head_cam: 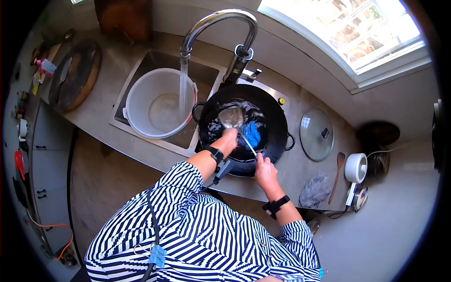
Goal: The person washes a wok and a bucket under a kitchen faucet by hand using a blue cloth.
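A large black wok (275,102) with two loop handles holds water, and a metal ladle or spatula (230,116) lies over it. My right hand (266,171) grips the tool's handle near the wok's front rim. At the tool's head is my left hand (229,138); its fingertips are partly hidden, so its hold is unclear. A blue cloth (251,135) sits in the wok just right of my left hand, partly behind the handle. Water runs from the curved chrome faucet (222,16) into a white plastic bucket (135,105) standing in the sink (155,58).
Right of the wok lie a glass lid (316,135), a grey cloth (314,190) and a wooden spatula (337,176), beside a small white pot (355,168). A round wooden chopping board (79,74) with a cleaver rests left of the sink. A window is at upper right.
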`<state>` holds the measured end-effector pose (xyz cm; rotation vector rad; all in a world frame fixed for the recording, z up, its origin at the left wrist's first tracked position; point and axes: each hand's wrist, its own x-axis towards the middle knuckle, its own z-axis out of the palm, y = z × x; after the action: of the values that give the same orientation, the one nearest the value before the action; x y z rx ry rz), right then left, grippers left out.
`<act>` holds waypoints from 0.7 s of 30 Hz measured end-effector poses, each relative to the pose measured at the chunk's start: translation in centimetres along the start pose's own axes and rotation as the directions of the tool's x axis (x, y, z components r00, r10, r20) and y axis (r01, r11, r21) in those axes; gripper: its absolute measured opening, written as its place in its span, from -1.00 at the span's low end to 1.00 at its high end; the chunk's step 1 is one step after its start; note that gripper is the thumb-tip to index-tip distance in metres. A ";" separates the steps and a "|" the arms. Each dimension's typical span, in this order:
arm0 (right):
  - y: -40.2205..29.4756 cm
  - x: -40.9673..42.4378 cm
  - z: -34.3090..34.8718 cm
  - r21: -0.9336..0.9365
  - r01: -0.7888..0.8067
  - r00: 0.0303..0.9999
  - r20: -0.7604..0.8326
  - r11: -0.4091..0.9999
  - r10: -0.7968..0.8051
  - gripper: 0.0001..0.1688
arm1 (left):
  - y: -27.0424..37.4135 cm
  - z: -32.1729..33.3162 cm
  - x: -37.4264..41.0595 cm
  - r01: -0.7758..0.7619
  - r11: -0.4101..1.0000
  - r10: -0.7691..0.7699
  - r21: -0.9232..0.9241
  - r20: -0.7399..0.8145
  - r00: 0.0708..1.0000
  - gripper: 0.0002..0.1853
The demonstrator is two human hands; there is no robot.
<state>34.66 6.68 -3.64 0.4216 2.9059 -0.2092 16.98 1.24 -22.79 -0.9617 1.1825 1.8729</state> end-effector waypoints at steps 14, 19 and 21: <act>-3.0 -1.5 1.1 0.092 -0.083 0.996 -0.008 0.992 0.085 -0.55 | 0.2 2.0 -5.1 0.167 0.986 -0.167 0.005 -0.031 0.985 -0.74; -2.8 -2.3 0.1 0.108 -0.115 0.993 0.000 0.988 0.115 -0.56 | -0.3 1.5 -7.2 0.261 0.956 -0.267 0.134 0.028 0.963 -0.77; -2.4 -2.1 0.5 0.068 -0.162 0.987 0.006 0.985 0.162 -0.56 | -0.5 1.1 -7.7 0.296 0.937 -0.305 0.187 0.020 0.952 -0.75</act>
<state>36.00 3.78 -3.44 0.6655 2.8523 -0.2836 20.82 1.11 -16.02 -0.9313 1.0871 1.5109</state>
